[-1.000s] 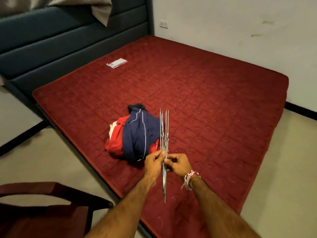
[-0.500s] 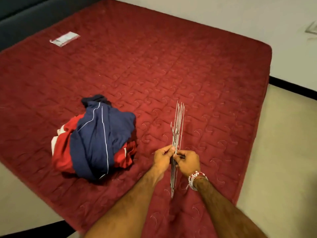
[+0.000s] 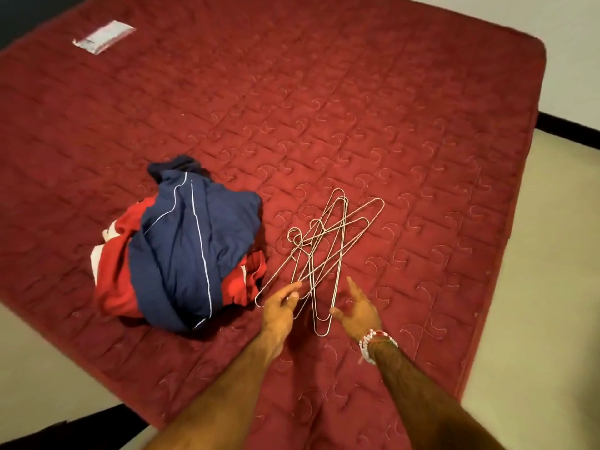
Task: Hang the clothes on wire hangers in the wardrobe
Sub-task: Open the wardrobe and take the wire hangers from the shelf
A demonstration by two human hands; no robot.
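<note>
**Wire hangers laid out beside the clothes pile; nothing yet hung**

Head view. A red quilted mattress (image 3: 357, 92) fills most of the frame and serves as the landmark. Near its front edge lies a crumpled pile of clothes (image 3: 181, 248), navy over red with some white showing. Just to the right of the pile, apart from it, a loose fan of wire hangers (image 3: 324, 251) rests on the mattress, the wires crossing one another and the hooks bunched toward the pile.

The left hand (image 3: 281, 311) has its grip narrow, thumb and fingers touching the near end of one wire; whether it pinches the wire or merely rests on it cannot be told. The right hand (image 3: 357, 311), with a beaded bracelet (image 3: 373, 344) at the wrist, has its grip wide, fingers spread, holding nothing, its thumb just beside the nearest hanger loop. A small white packet (image 3: 104, 35) lies far back on the mattress, well apart from everything else.

Progress, as a judgement: the task is at its start. No garment is on a hanger, and no wardrobe is in view. Separating one hanger, threading a garment and carrying it to the wardrobe all remain.

Room for moving: the mattress beyond and to the right of the hangers is bare, giving space to spread a garment. Its front and right edges drop to pale floor (image 3: 552, 254).
</note>
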